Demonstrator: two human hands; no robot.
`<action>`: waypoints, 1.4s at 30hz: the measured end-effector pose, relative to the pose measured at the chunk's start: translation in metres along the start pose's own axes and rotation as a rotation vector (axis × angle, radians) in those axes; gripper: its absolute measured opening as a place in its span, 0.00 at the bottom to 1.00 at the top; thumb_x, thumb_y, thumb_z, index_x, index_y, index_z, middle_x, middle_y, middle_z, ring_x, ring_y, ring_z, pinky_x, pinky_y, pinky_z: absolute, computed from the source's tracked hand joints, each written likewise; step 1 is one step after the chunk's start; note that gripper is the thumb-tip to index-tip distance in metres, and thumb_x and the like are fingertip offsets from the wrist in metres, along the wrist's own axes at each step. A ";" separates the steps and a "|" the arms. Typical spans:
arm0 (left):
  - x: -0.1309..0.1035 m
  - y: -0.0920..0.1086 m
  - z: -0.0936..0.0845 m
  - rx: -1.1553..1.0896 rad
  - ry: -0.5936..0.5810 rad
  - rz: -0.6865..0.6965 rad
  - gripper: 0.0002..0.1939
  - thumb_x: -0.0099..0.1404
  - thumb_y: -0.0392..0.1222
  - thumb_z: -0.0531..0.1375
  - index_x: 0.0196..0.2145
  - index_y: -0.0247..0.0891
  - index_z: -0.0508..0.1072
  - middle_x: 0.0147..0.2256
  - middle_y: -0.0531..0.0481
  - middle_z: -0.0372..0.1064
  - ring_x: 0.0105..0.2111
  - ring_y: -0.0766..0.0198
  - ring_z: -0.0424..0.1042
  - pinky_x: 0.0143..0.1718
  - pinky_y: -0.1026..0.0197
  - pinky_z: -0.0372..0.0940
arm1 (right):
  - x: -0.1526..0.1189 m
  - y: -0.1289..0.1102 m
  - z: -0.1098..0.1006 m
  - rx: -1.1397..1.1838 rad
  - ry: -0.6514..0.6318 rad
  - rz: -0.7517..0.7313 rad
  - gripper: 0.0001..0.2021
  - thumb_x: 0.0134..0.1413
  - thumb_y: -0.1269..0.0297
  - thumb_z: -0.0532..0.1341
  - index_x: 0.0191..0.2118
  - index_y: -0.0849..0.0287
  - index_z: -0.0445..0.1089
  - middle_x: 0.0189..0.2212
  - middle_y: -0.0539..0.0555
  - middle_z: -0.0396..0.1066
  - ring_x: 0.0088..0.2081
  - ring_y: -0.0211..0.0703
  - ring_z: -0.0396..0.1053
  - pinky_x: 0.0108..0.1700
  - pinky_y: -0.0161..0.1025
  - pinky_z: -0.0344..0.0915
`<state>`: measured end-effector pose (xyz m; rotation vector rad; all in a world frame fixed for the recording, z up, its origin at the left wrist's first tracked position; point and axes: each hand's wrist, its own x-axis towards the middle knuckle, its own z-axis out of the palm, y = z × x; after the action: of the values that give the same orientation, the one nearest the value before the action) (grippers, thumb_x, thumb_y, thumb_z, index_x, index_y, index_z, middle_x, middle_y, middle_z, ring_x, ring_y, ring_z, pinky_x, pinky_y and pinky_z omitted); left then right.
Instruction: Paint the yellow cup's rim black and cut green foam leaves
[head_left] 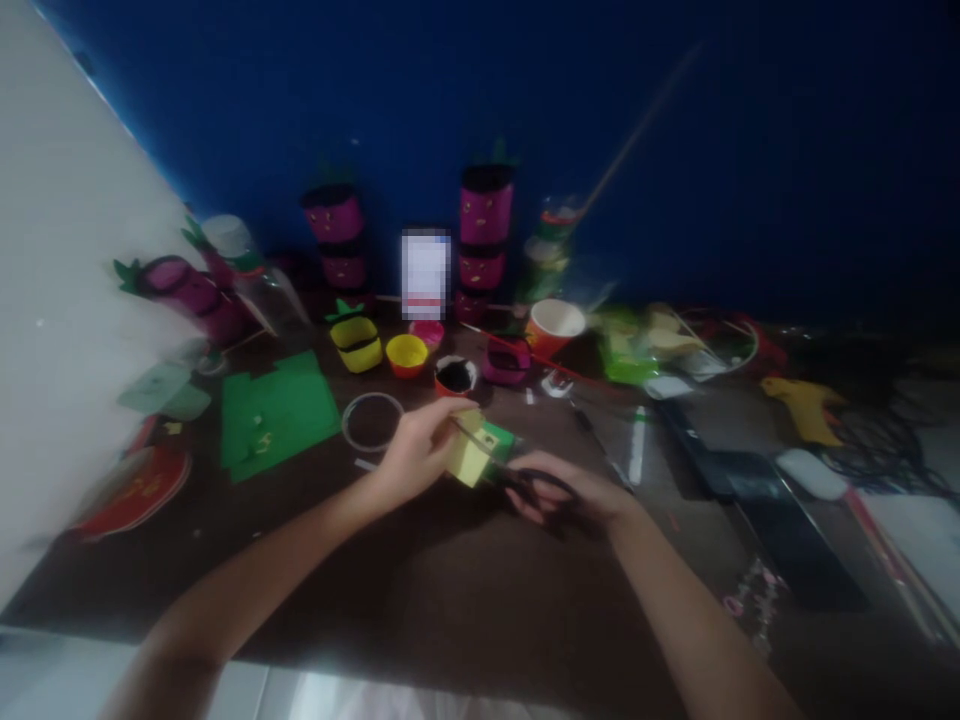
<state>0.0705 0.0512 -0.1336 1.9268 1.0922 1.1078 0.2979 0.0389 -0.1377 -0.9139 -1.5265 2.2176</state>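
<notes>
My left hand [422,447] is closed on a piece of yellow paper [469,463], holding it above the middle of the dark table. Behind the yellow paper shows a green piece [498,438]; whether the two are joined I cannot tell. My right hand [559,490] grips a pair of scissors [536,478] by the dark handles, and their blades lie across the yellow paper. Just beyond my hands stand a small cup with dark contents [455,377], a yellow-and-orange cup [407,356] and a magenta cup [508,360]. A roll of clear tape [373,421] lies left of my left hand.
Green sheets [279,415] with small scraps lie to the left. Tall purple figures [486,235] stand along the blue wall beside a blurred bright screen [425,275]. To the right are a yellow glue gun [806,408], a white mouse [811,473] and a dark keyboard-like object [787,530].
</notes>
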 end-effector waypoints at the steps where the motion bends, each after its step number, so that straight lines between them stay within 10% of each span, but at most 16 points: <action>1: 0.000 0.000 0.000 0.003 0.001 0.001 0.17 0.57 0.28 0.51 0.43 0.37 0.69 0.36 0.50 0.72 0.29 0.70 0.69 0.32 0.68 0.64 | 0.000 0.000 0.001 0.004 0.002 -0.003 0.25 0.42 0.41 0.61 0.29 0.64 0.65 0.20 0.49 0.61 0.20 0.31 0.56 0.18 0.29 0.46; 35: -0.016 0.004 0.019 -0.286 0.199 -0.167 0.19 0.66 0.37 0.49 0.55 0.45 0.53 0.55 0.40 0.58 0.15 0.79 0.63 0.12 0.70 0.62 | 0.012 0.007 0.012 0.035 0.221 -0.121 0.25 0.41 0.41 0.61 0.28 0.63 0.65 0.18 0.49 0.61 0.20 0.32 0.57 0.19 0.30 0.44; 39: -0.017 0.000 0.023 -0.216 0.237 -0.081 0.21 0.66 0.36 0.49 0.56 0.43 0.51 0.55 0.39 0.57 0.33 0.66 0.73 0.31 0.62 0.71 | 0.014 0.007 0.015 0.036 0.235 -0.126 0.25 0.42 0.41 0.60 0.28 0.64 0.65 0.18 0.49 0.61 0.20 0.32 0.57 0.20 0.30 0.44; 42: -0.016 -0.004 0.025 -0.121 0.278 0.017 0.23 0.65 0.34 0.50 0.57 0.39 0.49 0.56 0.38 0.56 0.55 0.57 0.61 0.54 0.50 0.60 | 0.015 0.006 0.015 0.042 0.247 -0.126 0.25 0.41 0.41 0.61 0.28 0.64 0.66 0.18 0.49 0.61 0.20 0.32 0.56 0.19 0.30 0.42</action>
<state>0.0862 0.0354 -0.1535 1.7269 1.1256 1.4495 0.2777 0.0335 -0.1447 -1.0075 -1.3792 1.9602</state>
